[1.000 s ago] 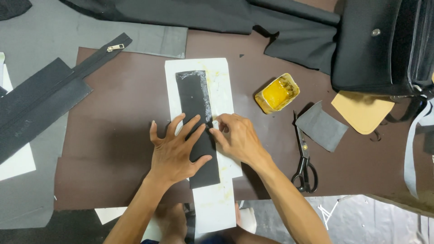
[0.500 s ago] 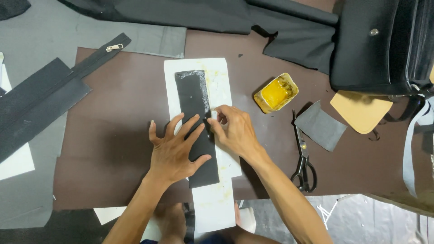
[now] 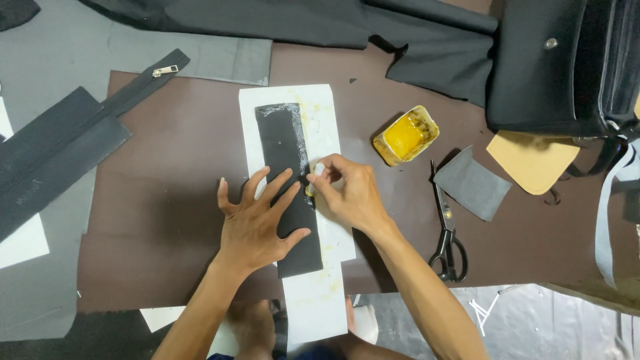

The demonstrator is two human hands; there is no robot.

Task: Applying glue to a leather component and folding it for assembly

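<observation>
Right hand (image 3: 350,193) crept up the strip's (image 3: 287,180) edge — barely.

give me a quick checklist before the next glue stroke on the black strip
1. Black strip held flat: ok, the left hand lies spread on its lower half.
2. Strip backed by the white paper: ok, it lies fully on the paper, which shows yellowish smears.
3. Applicator in the right hand: cannot tell what it is; the fingers pinch something small at the strip's right edge.
4. Glue tin in reach: ok, open, yellow glue showing, just right of the paper.
5. Scissors out of the way: ok, they lie right of the right wrist, apart from it.
6. Upper strip coated: looks ok, it shines; the lower half is hidden by the hand.
</observation>
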